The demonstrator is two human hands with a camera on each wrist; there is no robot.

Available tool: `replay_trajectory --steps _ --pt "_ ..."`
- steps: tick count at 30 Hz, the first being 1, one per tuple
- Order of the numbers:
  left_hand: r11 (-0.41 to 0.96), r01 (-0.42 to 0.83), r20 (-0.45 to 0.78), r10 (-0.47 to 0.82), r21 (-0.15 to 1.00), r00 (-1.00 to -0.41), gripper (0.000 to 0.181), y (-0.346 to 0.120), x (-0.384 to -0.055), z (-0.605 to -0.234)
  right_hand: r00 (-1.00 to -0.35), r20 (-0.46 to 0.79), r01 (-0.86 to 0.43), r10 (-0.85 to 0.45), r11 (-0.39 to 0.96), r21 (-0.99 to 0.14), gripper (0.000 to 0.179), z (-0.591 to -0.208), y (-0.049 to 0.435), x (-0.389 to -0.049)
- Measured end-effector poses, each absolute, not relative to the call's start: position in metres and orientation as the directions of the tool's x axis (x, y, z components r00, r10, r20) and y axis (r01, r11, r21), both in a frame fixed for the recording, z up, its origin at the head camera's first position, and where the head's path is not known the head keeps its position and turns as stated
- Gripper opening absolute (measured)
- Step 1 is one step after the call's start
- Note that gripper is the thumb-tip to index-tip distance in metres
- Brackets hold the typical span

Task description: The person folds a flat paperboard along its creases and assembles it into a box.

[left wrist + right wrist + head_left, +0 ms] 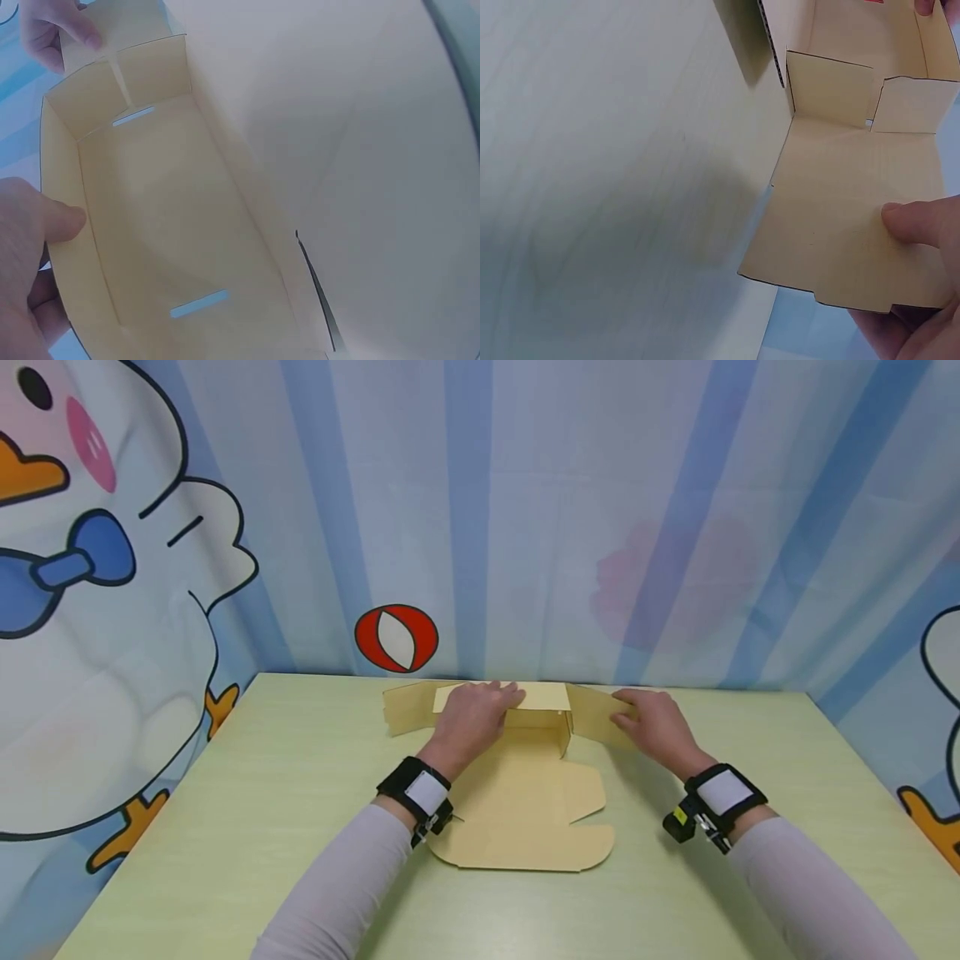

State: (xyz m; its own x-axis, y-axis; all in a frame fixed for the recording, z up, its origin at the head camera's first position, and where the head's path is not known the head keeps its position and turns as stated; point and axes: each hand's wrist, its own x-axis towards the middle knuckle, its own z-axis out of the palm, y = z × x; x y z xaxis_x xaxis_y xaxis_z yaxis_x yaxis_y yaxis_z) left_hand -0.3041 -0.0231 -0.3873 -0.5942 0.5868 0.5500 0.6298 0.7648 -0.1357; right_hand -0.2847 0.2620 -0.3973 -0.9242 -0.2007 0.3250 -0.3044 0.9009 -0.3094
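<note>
A partly folded cardboard box (517,802) stands near the back of the table, its long lid panel lying flat toward me. My left hand (477,717) grips the box's far wall, thumb inside and fingers outside, as the left wrist view shows. At the right end, my right hand (662,727) pinches the outspread side flap (832,217), thumb on its upper face and fingers beneath. On the left, another side flap (414,708) sticks outward, untouched. Two narrow slots show in the box floor (165,202). Small end tabs (832,88) stand folded up beside the right flap.
The pale wooden table (285,793) extends on both sides of the box. Behind it hangs a blue striped curtain (540,527) with a printed duck and a red-and-white ball. A camera strap (720,802) sits on each wrist.
</note>
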Motion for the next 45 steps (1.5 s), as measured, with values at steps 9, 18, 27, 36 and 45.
replay_trajectory --steps 9,18,27,36,45 --pt "0.763 0.631 0.553 0.588 -0.138 -0.590 0.028 -0.023 -0.303 -0.386 -0.921 0.328 -0.314 -0.209 0.898 -0.309 0.034 -0.396 0.260 -0.279" --pt "0.760 0.636 0.561 0.587 -0.133 -0.584 0.027 -0.023 -0.304 -0.387 -0.921 0.322 -0.322 -0.221 0.897 -0.304 0.035 -0.392 0.256 -0.274" --pt "0.756 0.643 0.569 0.585 -0.124 -0.578 0.028 -0.023 -0.303 -0.386 -0.907 0.345 -0.350 -0.241 0.887 -0.302 0.033 -0.391 0.248 -0.267" --pt "0.752 0.646 0.574 0.588 -0.129 -0.570 0.029 -0.023 -0.303 -0.386 -0.892 0.359 -0.389 -0.275 0.872 -0.298 0.010 -0.391 0.240 -0.261" --pt "0.754 0.642 0.581 0.587 -0.138 -0.564 0.026 -0.023 -0.304 -0.388 -0.896 0.343 -0.386 -0.283 0.879 -0.282 0.017 -0.388 0.229 -0.259"
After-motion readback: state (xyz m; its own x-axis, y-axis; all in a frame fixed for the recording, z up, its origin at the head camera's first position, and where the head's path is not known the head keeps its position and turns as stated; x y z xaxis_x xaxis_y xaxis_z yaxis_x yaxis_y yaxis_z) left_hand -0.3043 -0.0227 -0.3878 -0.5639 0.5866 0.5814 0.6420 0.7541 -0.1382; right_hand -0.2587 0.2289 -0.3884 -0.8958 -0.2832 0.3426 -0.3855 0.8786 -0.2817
